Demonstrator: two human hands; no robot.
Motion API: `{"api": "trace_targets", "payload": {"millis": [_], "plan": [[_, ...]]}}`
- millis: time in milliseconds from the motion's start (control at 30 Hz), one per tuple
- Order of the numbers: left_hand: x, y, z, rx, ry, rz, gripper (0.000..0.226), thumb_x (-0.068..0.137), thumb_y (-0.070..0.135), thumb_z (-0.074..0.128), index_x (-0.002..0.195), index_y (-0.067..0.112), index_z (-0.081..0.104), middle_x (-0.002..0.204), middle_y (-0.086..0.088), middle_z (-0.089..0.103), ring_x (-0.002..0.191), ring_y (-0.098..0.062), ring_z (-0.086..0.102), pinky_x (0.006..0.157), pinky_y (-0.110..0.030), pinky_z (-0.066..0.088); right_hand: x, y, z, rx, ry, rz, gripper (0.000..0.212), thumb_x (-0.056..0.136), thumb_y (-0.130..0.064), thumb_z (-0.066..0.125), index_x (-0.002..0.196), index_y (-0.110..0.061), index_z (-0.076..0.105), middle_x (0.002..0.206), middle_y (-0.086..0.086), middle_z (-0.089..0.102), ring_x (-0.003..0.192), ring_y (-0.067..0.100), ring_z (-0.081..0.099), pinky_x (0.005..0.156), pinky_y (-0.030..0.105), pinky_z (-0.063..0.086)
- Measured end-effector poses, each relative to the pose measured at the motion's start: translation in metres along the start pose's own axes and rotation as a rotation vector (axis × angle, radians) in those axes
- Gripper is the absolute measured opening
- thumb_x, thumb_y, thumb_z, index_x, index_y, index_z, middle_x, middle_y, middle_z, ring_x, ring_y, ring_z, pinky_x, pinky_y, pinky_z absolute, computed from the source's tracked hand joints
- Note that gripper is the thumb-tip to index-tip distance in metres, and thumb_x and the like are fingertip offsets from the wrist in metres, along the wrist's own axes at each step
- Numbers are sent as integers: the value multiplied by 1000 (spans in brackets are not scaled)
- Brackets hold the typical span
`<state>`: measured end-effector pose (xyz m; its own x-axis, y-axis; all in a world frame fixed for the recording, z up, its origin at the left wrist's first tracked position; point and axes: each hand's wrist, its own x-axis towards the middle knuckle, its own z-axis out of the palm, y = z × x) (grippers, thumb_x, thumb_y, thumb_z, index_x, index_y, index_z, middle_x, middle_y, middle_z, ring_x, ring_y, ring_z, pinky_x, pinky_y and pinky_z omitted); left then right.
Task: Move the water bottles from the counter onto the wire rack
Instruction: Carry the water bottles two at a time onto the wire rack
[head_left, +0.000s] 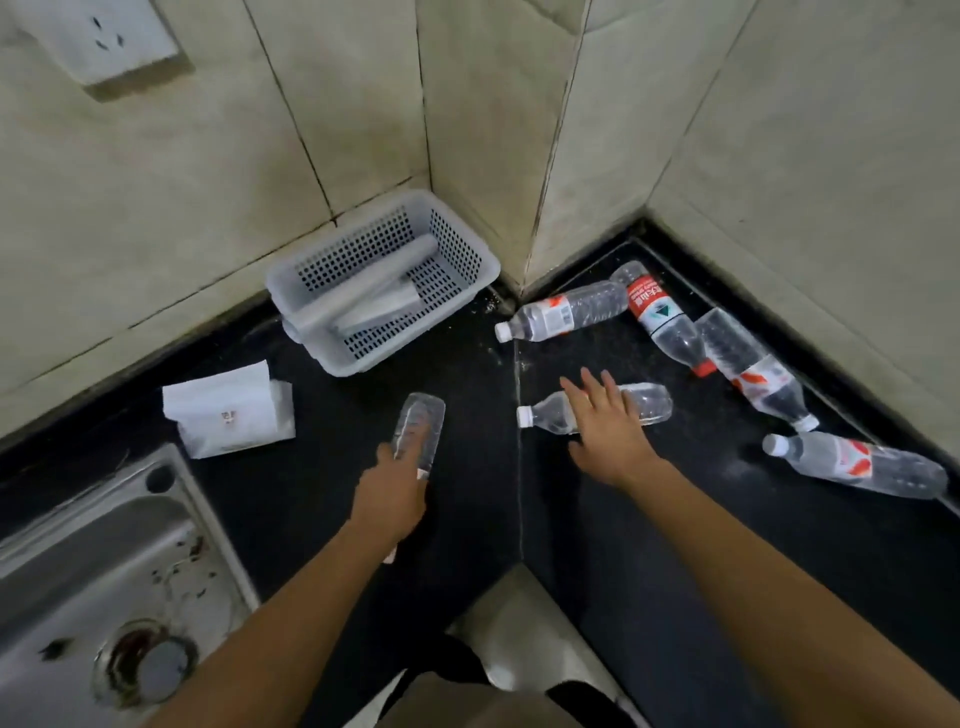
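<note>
Head view: a clear unlabelled plastic bottle (420, 431) is held in the left hand (390, 499); the right hand (605, 426), fingers spread, is laid over a white-capped clear bottle (597, 410) on the black counter (649, 545). Four labelled bottles are scattered nearby. Rolling away is risked if that bottle is pressed rather than gripped; no wire rack is seen.

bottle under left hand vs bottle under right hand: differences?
The left-hand bottle points away from the person, base toward the basket; the right-hand bottle lies crosswise, white cap to the left. The left hand is wrapped around its bottle's near end; the right hand lies spread over its bottle's middle, not closed. The right bottle's cap shows clearly; the left one's is mostly hidden. Both are clear, label-free, and lying down over the black counter.
</note>
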<state>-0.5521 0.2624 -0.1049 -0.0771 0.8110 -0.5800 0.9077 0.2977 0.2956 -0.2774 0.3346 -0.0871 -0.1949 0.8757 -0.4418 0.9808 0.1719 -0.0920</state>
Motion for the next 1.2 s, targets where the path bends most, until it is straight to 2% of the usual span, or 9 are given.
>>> {"api": "trace_targets", "payload": {"millis": [167,333,433,500,567,667,767,933,1200], "plan": [[38,0,-14,-150,-30,-79,70,101,33,50,156,50,10,136,-21,41,114,-46,57,95,-44,46,14,11,18,-180,-111,82,101,93,-14,61,159,-18,-14,169,11,-10,155,36,3,121,50,20],[55,30,-12,-170,-109,-46,77,103,33,46,155,49,-8,148,-16,42,110,-46,62,57,-41,60,18,16,20,-364,-17,54,97,91,-22,65,161,-18,-2,160,9,25,137,35,35,106,43,39],[52,48,-18,185,-107,-79,90,95,37,57,160,30,-5,162,-21,22,142,-43,36,106,-54,43,23,23,18,-366,13,29,78,98,-35,57,160,-18,13,146,8,39,127,31,41,103,40,38],[54,48,-22,595,10,23,100,86,40,67,160,29,0,164,-26,6,151,-45,11,118,-60,20,18,33,20,-275,27,84,69,97,-51,53,153,-18,29,139,9,45,124,29,44,104,41,36],[64,42,-14,718,57,226,100,84,39,69,159,33,4,166,-24,-2,153,-43,-5,119,-62,1,8,44,27,-147,9,165,69,92,-60,55,144,-16,39,135,11,47,123,30,45,105,43,36],[75,48,1,701,-113,450,81,82,42,72,152,38,32,157,-5,38,147,-26,31,121,-52,12,-14,60,43,211,-52,271,71,84,-56,68,135,-16,41,135,13,42,125,33,45,103,46,40],[74,57,7,557,-157,285,80,69,65,75,139,38,44,135,3,55,125,-23,53,106,-46,38,-39,71,65,497,-46,322,69,75,-46,78,126,-17,43,129,9,42,120,33,46,98,47,45],[51,70,45,-47,-36,-105,87,75,66,73,133,11,39,133,-18,49,121,-36,52,98,-50,47,-50,79,90,544,27,360,81,73,-52,78,138,-20,42,131,6,47,121,31,47,99,47,43],[48,70,52,-194,19,-129,77,81,48,77,133,3,41,133,-23,47,123,-39,47,101,-49,43,-52,68,92,568,15,402,75,85,-45,67,148,-20,34,139,11,46,124,32,46,99,43,45]]}}
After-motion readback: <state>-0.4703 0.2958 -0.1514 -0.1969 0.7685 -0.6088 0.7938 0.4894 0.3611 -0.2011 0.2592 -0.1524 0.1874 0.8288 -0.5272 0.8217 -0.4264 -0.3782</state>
